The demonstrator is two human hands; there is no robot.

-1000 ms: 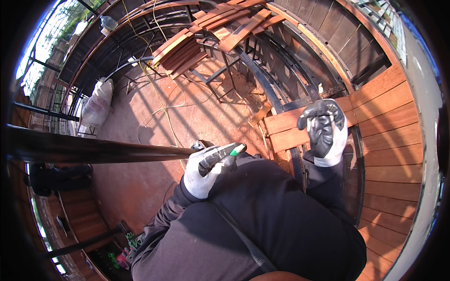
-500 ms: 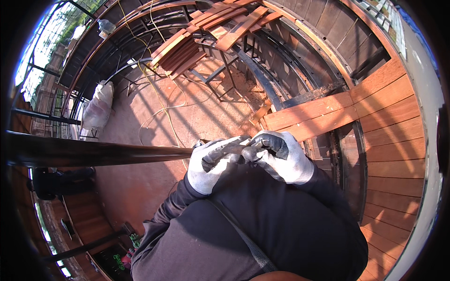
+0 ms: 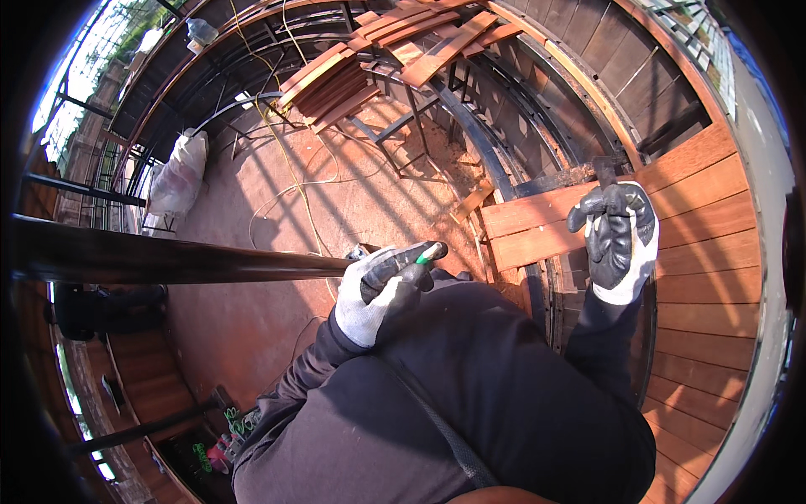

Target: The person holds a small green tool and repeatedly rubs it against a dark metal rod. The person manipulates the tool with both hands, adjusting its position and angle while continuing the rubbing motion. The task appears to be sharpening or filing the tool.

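Observation:
My left hand, in a white glove with dark palm coating, pinches a short green pencil-like stick with a pale end. It is in front of my chest, beside the inner end of a long dark pole that runs in from the left. I cannot tell whether the hand touches the pole. My right hand, gloved alike, is raised to the right with its palm side showing and fingers curled. A dark, flat, blade-like piece sticks up from its fingers. Behind that hand are reddish wooden boards.
Curved tiers with dark metal frames rise ahead and right, partly decked with boards. Loose planks are stacked on a metal stand. A yellowish cord crosses the dusty floor. A white sack stands left; a dark-clothed person is lower left.
My hands were together in front of my chest. The right one has moved away to the right with the dark piece; the left has stayed, and the green stick now shows in it.

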